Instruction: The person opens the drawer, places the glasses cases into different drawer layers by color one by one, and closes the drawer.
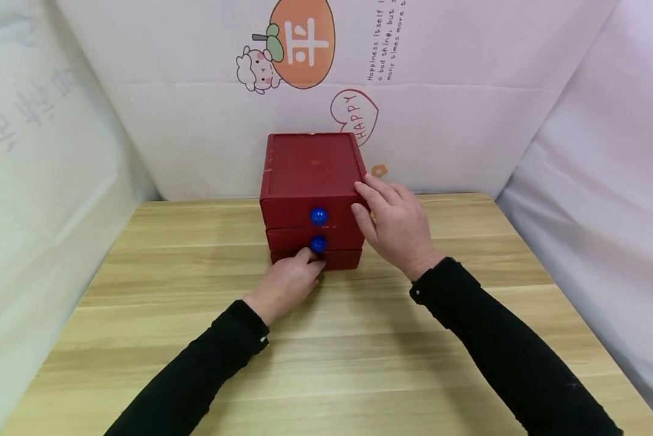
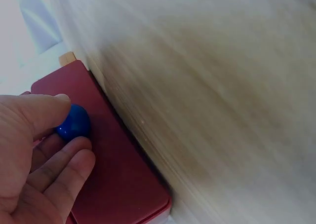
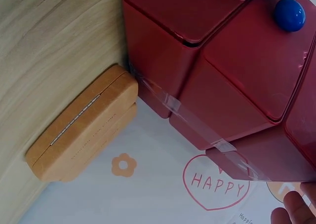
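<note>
A red three-drawer box (image 1: 315, 165) with round blue knobs stands on the table. My left hand (image 1: 287, 284) is at its lowest drawer (image 1: 344, 260). In the left wrist view, thumb and fingers pinch that drawer's blue knob (image 2: 76, 123). The head view hides this knob behind the hand. The middle knob (image 1: 318, 244) and top knob (image 1: 318, 216) show above it. My right hand (image 1: 399, 227) rests on the box's upper right edge, fingers extended. Only a few of its fingertips (image 3: 296, 209) enter the right wrist view. All three drawers look pushed in or nearly so.
A tan hinged case (image 3: 86, 123) lies close beside the box's right side, mostly behind my right hand in the head view. The wood-grain table (image 1: 326, 363) meets a printed white cloth (image 1: 195, 121) behind the box. White cloth also hangs at both sides.
</note>
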`<state>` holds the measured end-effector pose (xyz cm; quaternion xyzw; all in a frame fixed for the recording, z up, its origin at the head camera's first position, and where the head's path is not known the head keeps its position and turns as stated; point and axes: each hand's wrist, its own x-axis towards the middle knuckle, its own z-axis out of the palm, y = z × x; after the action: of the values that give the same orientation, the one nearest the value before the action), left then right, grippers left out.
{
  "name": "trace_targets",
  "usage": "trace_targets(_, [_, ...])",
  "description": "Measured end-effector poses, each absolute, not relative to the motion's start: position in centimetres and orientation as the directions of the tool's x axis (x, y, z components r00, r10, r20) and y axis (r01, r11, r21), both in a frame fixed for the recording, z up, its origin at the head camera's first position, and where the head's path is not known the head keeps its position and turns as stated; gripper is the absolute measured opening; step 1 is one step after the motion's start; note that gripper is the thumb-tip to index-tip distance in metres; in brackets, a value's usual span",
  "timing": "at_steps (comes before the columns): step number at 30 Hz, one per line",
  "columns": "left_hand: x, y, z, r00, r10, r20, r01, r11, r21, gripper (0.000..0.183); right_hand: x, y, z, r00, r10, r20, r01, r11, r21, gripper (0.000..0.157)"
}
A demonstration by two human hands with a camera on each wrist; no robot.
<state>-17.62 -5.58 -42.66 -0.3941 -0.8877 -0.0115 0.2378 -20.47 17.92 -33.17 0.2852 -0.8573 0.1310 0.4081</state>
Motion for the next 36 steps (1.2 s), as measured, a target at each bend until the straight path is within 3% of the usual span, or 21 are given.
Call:
trace_targets(10, [-16.0, -5.5, -42.2, -0.585, 0.706, 0.399, 0.725, 0.676, -0.132, 0.013, -20.4, 17.9, -33.1, -0.516, -0.379, 0.768, -0.593, 0.805, -0.001, 0.05])
trace_targets(27, [-13.1, -5.9, -41.8, -0.577, 0.724, 0.378, 0.741, 0.659, -0.132, 0.013, -20.6, 17.9, -33.3, -0.523, -0.385, 0.761, -0.601, 0.799, -0.008, 0.05])
trace_targets(36, [-11.4, -6.0, -41.4, -0.604, 0.73, 0.32, 0.743, 0.661, -0.107, 0.014, -20.7, 17.9, -33.2, -0.526, -0.385, 0.758, -0.601, 0.799, -0.012, 0.05])
